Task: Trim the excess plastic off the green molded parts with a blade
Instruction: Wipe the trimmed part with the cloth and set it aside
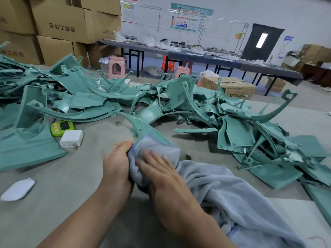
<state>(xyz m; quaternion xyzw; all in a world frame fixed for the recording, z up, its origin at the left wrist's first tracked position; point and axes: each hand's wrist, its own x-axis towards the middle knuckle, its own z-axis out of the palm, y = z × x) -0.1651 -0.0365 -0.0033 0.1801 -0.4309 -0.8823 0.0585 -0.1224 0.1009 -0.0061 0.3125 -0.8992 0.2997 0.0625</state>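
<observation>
A long curved green molded part (138,125) rises from my hands toward the pile. Its near end is wrapped in a grey-blue towel (223,190) that spreads to the right over the table. My left hand (117,163) grips the towel-covered end from the left. My right hand (161,171) presses on the towel over the part, fingers spread. No blade shows in either hand. Heaps of green molded parts (241,126) lie across the table behind and to both sides.
A white charger block (71,138) and a green timer (62,127) sit left of my hands, and a white pad (18,189) lies near the front left. Cardboard boxes (60,24) stack at the back left. Pink stools (116,66) and a long dark table (206,57) stand beyond.
</observation>
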